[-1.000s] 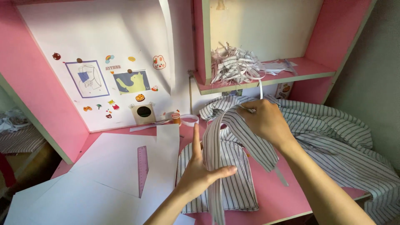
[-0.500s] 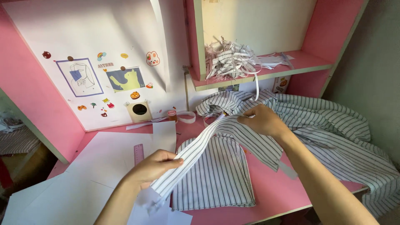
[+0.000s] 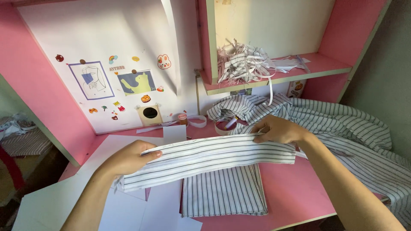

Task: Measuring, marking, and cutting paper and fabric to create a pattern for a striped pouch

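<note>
Striped white-and-grey fabric band (image 3: 209, 160), a long folded strip of cloth, stretches level between both hands above the pink table (image 3: 295, 192). The left hand (image 3: 128, 157) is clenched around the band's left end, thumb on top, over the white paper sheets (image 3: 64, 192) that cover the table's left side. The right hand (image 3: 278, 129) pinches the band's upper edge near its right end, fingers curled over the cloth. Below the band, at the table's front edge, lies a folded striped cloth panel (image 3: 222, 192), flat and squared. A loose heap of the same striped fabric (image 3: 342, 124) spreads over the table's right side. Near the back edge sits a roll of tape (image 3: 224, 125), and shredded paper strips (image 3: 244, 62) lie on the pink shelf (image 3: 325, 68) above.
</note>
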